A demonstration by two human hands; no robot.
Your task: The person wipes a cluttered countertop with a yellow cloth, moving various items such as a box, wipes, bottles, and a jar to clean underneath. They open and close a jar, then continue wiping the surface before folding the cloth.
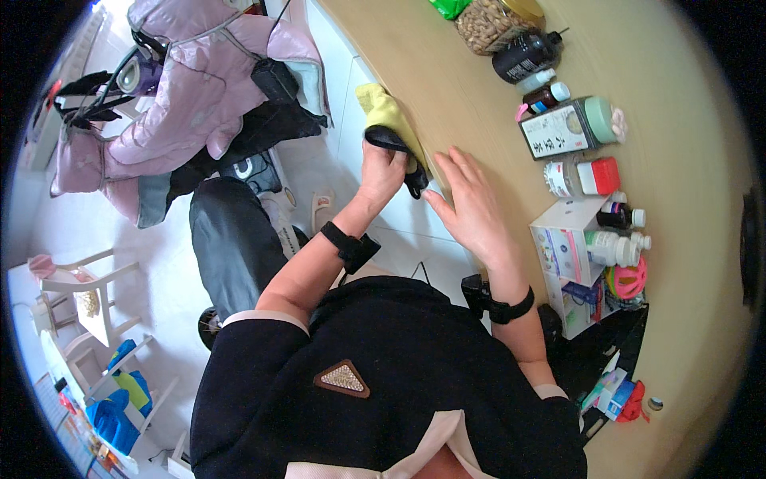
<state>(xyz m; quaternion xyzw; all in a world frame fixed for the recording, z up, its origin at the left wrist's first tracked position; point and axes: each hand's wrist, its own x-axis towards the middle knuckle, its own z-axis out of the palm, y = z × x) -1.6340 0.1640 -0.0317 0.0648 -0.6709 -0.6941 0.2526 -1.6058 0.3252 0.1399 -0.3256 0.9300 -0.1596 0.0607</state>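
Observation:
My left hand (382,170) grips a yellow cloth (392,114) with a black underside or lining at the front edge of the wooden tabletop (407,54). Part of the cloth folds over my fingers and hides them. To its right, my right hand (476,209) holds nothing. Its palm faces down over the tabletop near the edge, with the thumb spread from the fingers. Whether the palm touches the wood I cannot tell. Black bands with small black devices circle both wrists.
Along the tabletop stand a jar of nuts (488,27), a black pump bottle (526,57), a tea box (553,129), several small bottles and a white organizer (562,230). White drawer fronts (401,203) lie below the edge. A pink padded jacket (179,102) hangs at left; white chairs (99,305) stand behind.

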